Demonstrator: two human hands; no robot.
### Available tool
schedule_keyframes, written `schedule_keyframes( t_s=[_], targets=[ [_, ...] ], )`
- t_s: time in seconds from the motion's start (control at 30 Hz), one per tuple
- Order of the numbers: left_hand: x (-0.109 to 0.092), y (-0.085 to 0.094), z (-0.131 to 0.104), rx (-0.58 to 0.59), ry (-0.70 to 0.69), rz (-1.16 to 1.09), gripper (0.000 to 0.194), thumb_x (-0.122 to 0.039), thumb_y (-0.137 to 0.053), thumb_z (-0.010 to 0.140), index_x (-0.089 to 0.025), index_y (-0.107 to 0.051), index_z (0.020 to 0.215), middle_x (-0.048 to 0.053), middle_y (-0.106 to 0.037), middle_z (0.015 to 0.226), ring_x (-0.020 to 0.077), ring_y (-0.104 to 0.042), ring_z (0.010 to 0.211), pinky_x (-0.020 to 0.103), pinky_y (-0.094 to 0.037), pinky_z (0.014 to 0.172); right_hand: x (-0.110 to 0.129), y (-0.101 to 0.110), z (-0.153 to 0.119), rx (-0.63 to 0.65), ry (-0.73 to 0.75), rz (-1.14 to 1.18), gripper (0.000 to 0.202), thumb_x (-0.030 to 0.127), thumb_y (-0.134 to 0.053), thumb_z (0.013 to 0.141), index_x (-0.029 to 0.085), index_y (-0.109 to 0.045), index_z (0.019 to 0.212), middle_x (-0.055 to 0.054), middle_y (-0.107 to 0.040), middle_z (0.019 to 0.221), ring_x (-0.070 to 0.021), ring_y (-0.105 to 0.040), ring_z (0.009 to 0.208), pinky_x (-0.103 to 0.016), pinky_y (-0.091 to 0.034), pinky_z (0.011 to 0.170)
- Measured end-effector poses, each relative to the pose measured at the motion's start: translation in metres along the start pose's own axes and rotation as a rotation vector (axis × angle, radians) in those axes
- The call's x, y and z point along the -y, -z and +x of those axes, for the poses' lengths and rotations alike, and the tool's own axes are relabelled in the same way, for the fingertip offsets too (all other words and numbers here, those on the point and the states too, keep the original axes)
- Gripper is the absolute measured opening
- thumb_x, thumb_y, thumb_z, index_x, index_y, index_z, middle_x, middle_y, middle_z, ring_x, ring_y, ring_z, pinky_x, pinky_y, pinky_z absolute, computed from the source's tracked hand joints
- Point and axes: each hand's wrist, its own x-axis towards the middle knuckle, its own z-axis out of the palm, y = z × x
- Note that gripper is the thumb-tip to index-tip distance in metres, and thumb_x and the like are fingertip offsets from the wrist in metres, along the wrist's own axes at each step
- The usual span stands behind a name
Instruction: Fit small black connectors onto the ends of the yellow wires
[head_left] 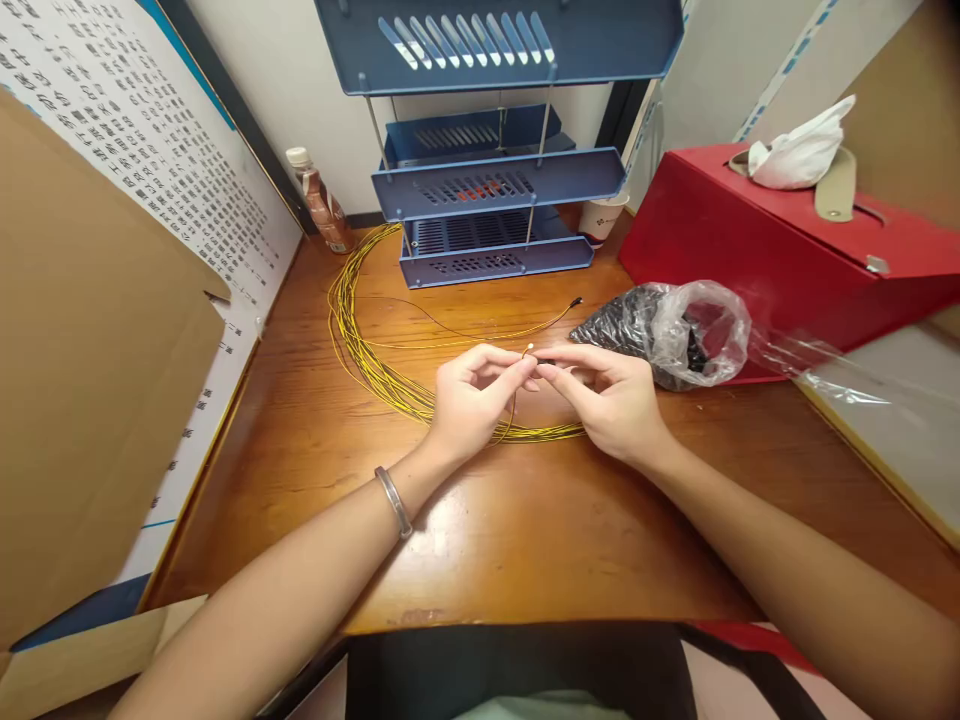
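Note:
Both hands meet over the near side of a coil of thin yellow wire (349, 320) on the wooden table. My left hand (476, 395) pinches a wire near its end, and a small pale tip (530, 347) sticks up between the fingertips. My right hand (611, 395) pinches a small black piece (546, 363) right beside it; the fingers partly hide it. Behind the hands, another wire end carries a black connector (576, 301) and lies on the table. A clear plastic bag (637, 320) of black pieces lies open just beyond my right hand.
A blue tiered rack (495, 265) stands at the back, with a bottle (322, 205) to its left and a paper cup (602, 215) to its right. At the right is a red box (697, 220) with tissue on top. Cardboard (97, 350) borders the left side.

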Motion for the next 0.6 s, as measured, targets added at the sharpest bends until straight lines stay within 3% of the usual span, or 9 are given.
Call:
schedule_keyframes(
  t_s=[0.17,0.23,0.37,0.43,0.53,0.6],
  targets=[
    [0.001,0.002,0.002,-0.163,-0.155,0.181,0.014,-0.031,-0.080,0.081,-0.018,-0.078,0.076,0.003,-0.076,0.074,0.0139,-0.067,0.071,0.027,-0.055,0.072,0.001,0.007,0.000,0.086,-0.001,0.048,0.018,0.036,-0.073,0.087,0.020,-0.078,0.093,-0.007,-0.073,0.087,-0.0181,-0.065,0.072,-0.029,-0.048,0.056],
    [0.001,0.003,0.004,-0.204,-0.153,0.178,0.016,-0.032,-0.081,0.080,-0.018,-0.077,0.075,0.002,-0.073,0.069,0.0125,-0.064,0.065,0.026,-0.053,0.067,0.003,0.006,-0.001,0.173,0.056,0.037,0.013,0.032,-0.073,0.087,0.021,-0.078,0.092,-0.007,-0.072,0.093,-0.0161,-0.063,0.071,-0.027,-0.047,0.056],
    [-0.001,0.003,0.006,-0.169,-0.059,0.037,0.024,-0.037,-0.081,0.081,-0.016,-0.071,0.076,0.001,-0.072,0.066,0.0115,-0.065,0.058,0.025,-0.053,0.064,0.008,0.000,-0.006,0.360,0.072,0.039,0.010,0.027,-0.073,0.086,0.019,-0.078,0.088,-0.008,-0.070,0.114,-0.0093,-0.055,0.064,-0.025,-0.045,0.054],
    [-0.001,0.003,0.006,-0.165,-0.041,-0.005,0.024,-0.037,-0.081,0.081,-0.015,-0.071,0.077,0.003,-0.075,0.070,0.0127,-0.069,0.063,0.025,-0.055,0.068,0.009,-0.003,-0.008,0.413,0.025,0.038,0.011,0.027,-0.072,0.087,0.019,-0.079,0.089,-0.007,-0.073,0.104,-0.0082,-0.052,0.059,-0.023,-0.043,0.052],
    [-0.001,0.003,0.006,-0.158,-0.055,-0.016,0.023,-0.036,-0.080,0.081,-0.015,-0.070,0.078,0.003,-0.075,0.072,0.0134,-0.071,0.069,0.026,-0.055,0.074,0.009,-0.004,-0.010,0.448,-0.095,0.046,0.017,0.031,-0.071,0.088,0.017,-0.078,0.094,-0.003,-0.071,0.074,-0.0091,-0.052,0.053,-0.023,-0.041,0.048],
    [0.000,0.002,0.006,-0.126,-0.060,-0.007,0.020,-0.034,-0.079,0.082,-0.015,-0.071,0.085,0.003,-0.074,0.073,0.0131,-0.070,0.071,0.025,-0.054,0.074,0.009,-0.003,-0.009,0.458,-0.190,0.098,0.022,0.036,-0.071,0.088,0.015,-0.077,0.094,-0.003,-0.070,0.069,-0.0100,-0.055,0.050,-0.023,-0.044,0.047]
  ],
)
